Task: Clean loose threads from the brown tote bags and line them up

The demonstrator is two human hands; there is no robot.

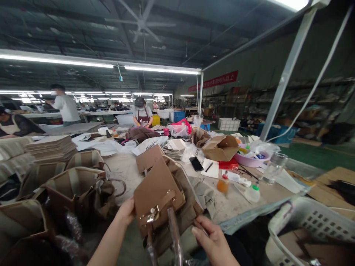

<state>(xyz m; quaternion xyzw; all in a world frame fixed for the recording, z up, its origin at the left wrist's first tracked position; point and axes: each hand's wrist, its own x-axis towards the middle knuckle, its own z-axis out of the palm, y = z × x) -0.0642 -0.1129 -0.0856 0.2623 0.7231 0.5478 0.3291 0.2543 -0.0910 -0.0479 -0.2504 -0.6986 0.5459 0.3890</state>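
Observation:
A brown handbag (158, 184) lies tilted at the near edge of the worktable, its flap with gold-coloured metal fittings facing me. Plastic-wrapped handles (174, 236) hang down from it toward me. My left hand (128, 211) is at the bag's left side, with its fingertips hidden behind the panel. On the other side, my right hand (212, 236) pinches the lower right edge of the bag between thumb and fingers. Grey-green cloth (205, 194) is bunched beside the bag.
Several unfinished brown bags (72, 181) crowd the left. On the table (191, 173) lie a phone (196, 164), a jar of orange liquid (222, 184), a bottle with a green cap (253, 193) and a glass jar (274, 168). A plastic basket (313, 218) stands at right. People work further back.

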